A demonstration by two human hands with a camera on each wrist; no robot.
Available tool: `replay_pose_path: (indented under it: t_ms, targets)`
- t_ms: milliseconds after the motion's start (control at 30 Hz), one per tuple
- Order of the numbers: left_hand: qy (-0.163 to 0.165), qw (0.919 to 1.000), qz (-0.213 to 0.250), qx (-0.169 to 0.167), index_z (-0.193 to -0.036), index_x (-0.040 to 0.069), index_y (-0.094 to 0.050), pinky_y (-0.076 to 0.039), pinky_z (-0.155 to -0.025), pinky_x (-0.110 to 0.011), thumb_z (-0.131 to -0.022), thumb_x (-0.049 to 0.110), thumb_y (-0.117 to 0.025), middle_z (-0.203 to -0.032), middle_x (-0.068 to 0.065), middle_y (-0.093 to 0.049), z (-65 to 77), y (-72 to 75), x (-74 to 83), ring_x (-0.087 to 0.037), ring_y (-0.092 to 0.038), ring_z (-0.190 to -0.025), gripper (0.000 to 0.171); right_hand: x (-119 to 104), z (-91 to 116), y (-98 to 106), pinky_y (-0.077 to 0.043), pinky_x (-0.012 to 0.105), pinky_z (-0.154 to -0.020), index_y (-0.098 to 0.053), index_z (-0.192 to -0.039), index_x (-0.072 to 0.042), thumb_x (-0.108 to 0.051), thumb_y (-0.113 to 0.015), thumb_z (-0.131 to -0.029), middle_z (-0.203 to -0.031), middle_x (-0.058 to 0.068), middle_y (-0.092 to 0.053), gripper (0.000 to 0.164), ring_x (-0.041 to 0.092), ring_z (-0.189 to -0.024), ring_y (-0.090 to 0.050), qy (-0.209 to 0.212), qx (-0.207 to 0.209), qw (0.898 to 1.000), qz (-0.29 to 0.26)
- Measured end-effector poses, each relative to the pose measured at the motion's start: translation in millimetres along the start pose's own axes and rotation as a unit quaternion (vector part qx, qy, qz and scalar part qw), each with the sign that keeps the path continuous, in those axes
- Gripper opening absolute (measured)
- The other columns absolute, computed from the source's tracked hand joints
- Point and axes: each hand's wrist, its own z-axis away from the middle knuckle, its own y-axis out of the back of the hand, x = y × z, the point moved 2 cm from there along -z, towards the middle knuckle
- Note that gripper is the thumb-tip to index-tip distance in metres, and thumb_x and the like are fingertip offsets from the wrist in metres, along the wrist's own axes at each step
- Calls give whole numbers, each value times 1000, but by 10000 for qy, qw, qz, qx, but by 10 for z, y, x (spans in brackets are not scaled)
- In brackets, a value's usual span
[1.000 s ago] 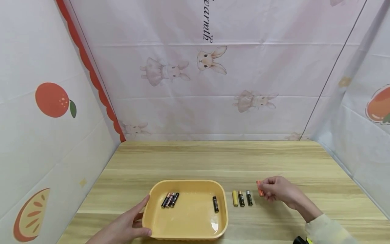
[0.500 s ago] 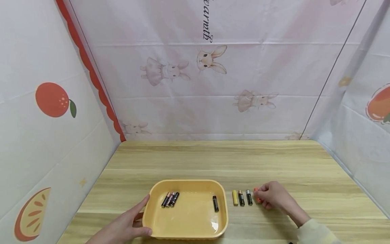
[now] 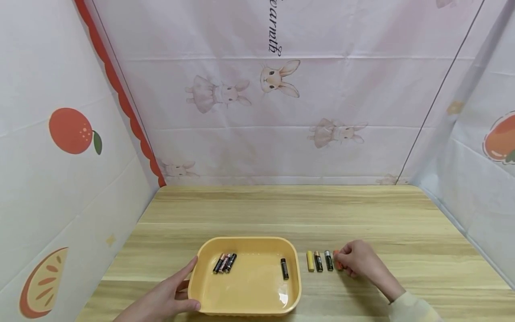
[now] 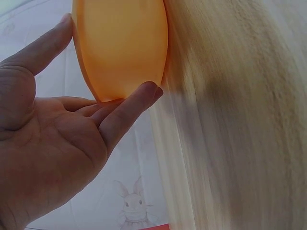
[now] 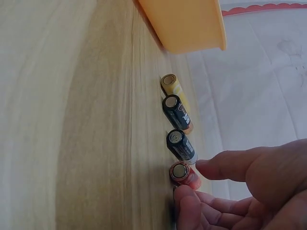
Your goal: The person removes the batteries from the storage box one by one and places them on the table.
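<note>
My left hand (image 3: pixel 170 293) holds the left end of a yellow plastic tray (image 3: pixel 249 308), its thumb and fingers spread across the corners. Right of the tray, my right hand (image 3: pixel 360 259) has thumb and index finger at either side of an orange-red battery (image 5: pixel 180 171), which lies on the table. Beside that battery is a dark one with a silver end (image 3: pixel 329 261), then a black and copper battery (image 3: pixel 318 262) and a yellow battery (image 3: pixel 310 261), forming a row. The hand partly covers the orange-red battery in the head view.
Inside the tray, a small cluster of dark batteries (image 3: pixel 224 264) lies at the left, and a single black battery (image 3: pixel 284 269) lies near the right wall. The wood-grain table (image 3: pixel 257 210) ends at a rabbit-print curtain (image 3: pixel 241 147) at the back.
My right hand has moved left with the orange-red battery, which now lies next to the silver-ended one at the row's right end. My left hand and the tray have stayed put.
</note>
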Motion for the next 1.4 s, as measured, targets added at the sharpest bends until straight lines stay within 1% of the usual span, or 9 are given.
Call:
replay_pose_path:
  t_ms: [233,300,533,633,733,867,1067,1233,1400]
  targets:
    - [21,10000,-2,-3,-158,-10,9,-58,-91,-31,-91,5,-78,-145,-48,-38,-3,-9,-25,-38,-64,-117,111,-4,27,8,-42,23,-43,-68,-65,-9,-20,-67,-100,-52,2,-59,38,11,-44,-50,-21,10,9998,174]
    - [77,10000,-15,34,-159,-10,8,-58,-91,-30,-91,6,-79,-146,-47,-38,-1,-11,-29,-36,-65,-117,111,0,31,9,-42,23,-43,-68,-65,-9,-21,-67,-101,-52,2,-59,38,11,-44,-50,-47,11,9998,210]
    - [16,9999,-93,33,-158,-11,7,-58,-91,-31,-91,6,-79,-145,-48,-38,7,-9,-33,-37,-65,-116,111,11,37,20,-42,24,-45,-67,-68,-8,-20,-66,-101,-54,4,-60,35,13,-46,-53,-147,48,9996,241]
    - [40,10000,-80,34,-159,-10,7,-58,-91,-31,-91,7,-79,-145,-47,-38,6,-8,-30,-38,-64,-117,111,-16,53,54,-43,25,-46,-67,-71,-8,-22,-67,-101,-57,3,-60,33,14,-49,-54,-68,61,9996,269]
    - [63,10000,-39,45,-159,-9,7,-58,-91,-31,-91,8,-79,-145,-47,-38,10,-9,-28,-39,-64,-117,111,-88,68,116,-41,25,-46,-70,-81,-6,-24,-67,-100,-61,4,-61,26,15,-52,-54,112,68,9997,228]
    - [49,10000,-43,32,-159,-10,8,-58,-90,-31,-91,7,-79,-144,-47,-40,9,-8,-27,-39,-64,-116,111,-267,82,204,-48,29,-50,-71,-99,1,-23,-65,-102,-74,7,-65,25,20,-60,-59,305,-90,9994,-153]
    - [11,10000,10,-3,-159,-9,9,-58,-90,-29,-92,7,-79,-142,-47,-43,6,0,-25,-38,-65,-116,111,-633,85,258,-55,34,-56,-70,-105,2,-24,-62,-105,-86,7,-66,27,22,-69,-63,706,-550,9941,-607]
    - [42,10000,68,1,-159,-9,9,-58,-90,-30,-91,6,-79,-141,-47,-43,7,-2,-16,-39,-65,-116,111,-1004,82,180,-57,32,-56,-70,-107,3,-20,-64,-104,-88,9,-64,24,21,-69,-63,1011,-912,9864,-925]
    - [201,9997,77,107,-160,-8,7,-58,-90,-30,-91,7,-80,-142,-47,-42,6,-3,9,-39,-64,-117,112,-1305,65,4,-59,31,-59,-69,-110,6,-16,-65,-103,-88,14,-65,24,20,-69,-65,1194,-1361,9757,-1236]
